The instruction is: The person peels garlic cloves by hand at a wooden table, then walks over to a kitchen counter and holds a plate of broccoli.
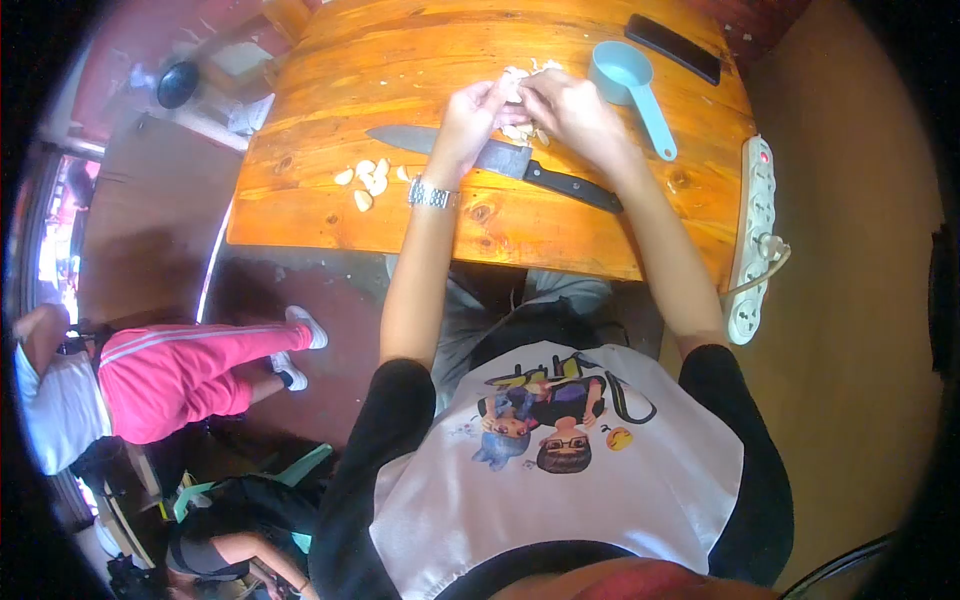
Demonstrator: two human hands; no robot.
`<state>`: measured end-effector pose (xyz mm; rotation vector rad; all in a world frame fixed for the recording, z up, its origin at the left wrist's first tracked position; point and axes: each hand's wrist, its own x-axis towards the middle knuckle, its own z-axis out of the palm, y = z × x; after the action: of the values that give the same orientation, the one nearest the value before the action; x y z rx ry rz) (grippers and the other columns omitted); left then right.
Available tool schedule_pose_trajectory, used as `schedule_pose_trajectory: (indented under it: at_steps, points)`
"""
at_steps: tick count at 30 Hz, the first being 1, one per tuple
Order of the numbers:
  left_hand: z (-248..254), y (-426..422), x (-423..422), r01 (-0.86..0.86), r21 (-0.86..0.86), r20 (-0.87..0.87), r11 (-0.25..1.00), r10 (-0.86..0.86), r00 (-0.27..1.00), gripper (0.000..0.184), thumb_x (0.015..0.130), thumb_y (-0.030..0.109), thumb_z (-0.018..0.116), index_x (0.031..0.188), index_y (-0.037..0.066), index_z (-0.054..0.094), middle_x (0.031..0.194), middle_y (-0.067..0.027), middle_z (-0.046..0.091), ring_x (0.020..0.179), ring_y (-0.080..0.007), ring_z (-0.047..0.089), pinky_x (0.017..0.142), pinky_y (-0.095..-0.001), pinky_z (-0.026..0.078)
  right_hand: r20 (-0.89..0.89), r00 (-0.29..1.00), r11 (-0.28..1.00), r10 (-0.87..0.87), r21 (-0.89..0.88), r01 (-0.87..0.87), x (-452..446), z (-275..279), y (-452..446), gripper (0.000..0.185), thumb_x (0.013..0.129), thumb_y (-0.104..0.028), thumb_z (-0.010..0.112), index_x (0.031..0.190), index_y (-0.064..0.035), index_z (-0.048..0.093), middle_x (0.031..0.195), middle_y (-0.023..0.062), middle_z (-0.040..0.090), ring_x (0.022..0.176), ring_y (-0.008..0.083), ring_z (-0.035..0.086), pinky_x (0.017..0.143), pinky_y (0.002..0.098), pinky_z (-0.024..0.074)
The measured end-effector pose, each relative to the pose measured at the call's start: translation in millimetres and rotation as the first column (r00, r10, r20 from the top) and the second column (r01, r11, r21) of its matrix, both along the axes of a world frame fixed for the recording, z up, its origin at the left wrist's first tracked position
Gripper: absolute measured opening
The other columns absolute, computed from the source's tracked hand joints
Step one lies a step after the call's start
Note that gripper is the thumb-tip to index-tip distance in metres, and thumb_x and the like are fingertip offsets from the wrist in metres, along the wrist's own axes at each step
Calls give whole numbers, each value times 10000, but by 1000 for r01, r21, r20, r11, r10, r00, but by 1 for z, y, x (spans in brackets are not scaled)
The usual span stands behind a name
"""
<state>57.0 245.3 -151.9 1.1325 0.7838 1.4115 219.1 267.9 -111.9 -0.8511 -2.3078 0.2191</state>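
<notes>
Printed shirt (560,520), both hands (468,125) (568,108) pinched closed on half-hidden garlic (514,86), knife (570,188) partly covered at blade

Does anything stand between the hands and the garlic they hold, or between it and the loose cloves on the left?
Nothing visible blocks the left hand or right hand from the garlic. Between it and the loose cloves lies the knife, its blade partly hidden by the left arm.

No legible txt, nos. or brands; shirt print (545,410) unclear.
</notes>
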Motion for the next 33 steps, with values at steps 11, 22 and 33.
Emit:
schedule_pose_trajectory:
  at_steps: [11, 22, 33]
  points:
    - [10, -5, -4, 71, 20, 22, 997, -72, 997, 282, 895, 40, 412, 1126, -114, 463, 1136, -198, 532, 1048, -279, 540, 947, -394, 428, -144, 977, 987, -159, -1, 161, 2, -3, 12, 281, 795, -274, 588, 831, 2, 622, 805, 219, 607, 740, 360, 599, 686, 427, 488]
    - [1, -2, -6, -170, -8, 59, 985, 170, 984, 249, 886, 39, 478, 1039, -156, 495, 987, -217, 592, 830, -237, 632, 758, -301, 535, -18, 994, 987, 107, 124, -104, -1, -11, 10, 187, 842, -159, 552, 939, -25, 640, 912, 133, 636, 832, 279, 611, 759, 345, 492]
    - [1, -4, -1, -248, 80, -167, 965, 258, 952, 188, 853, 15, 522, 923, -150, 581, 836, -165, 639, 721, -190, 641, 644, -257, 534, 273, 962, 980, 10, 188, -64, -4, -9, 1, 156, 757, -91, 518, 839, 1, 613, 876, 183, 604, 775, 315, 622, 649, 380, 520]
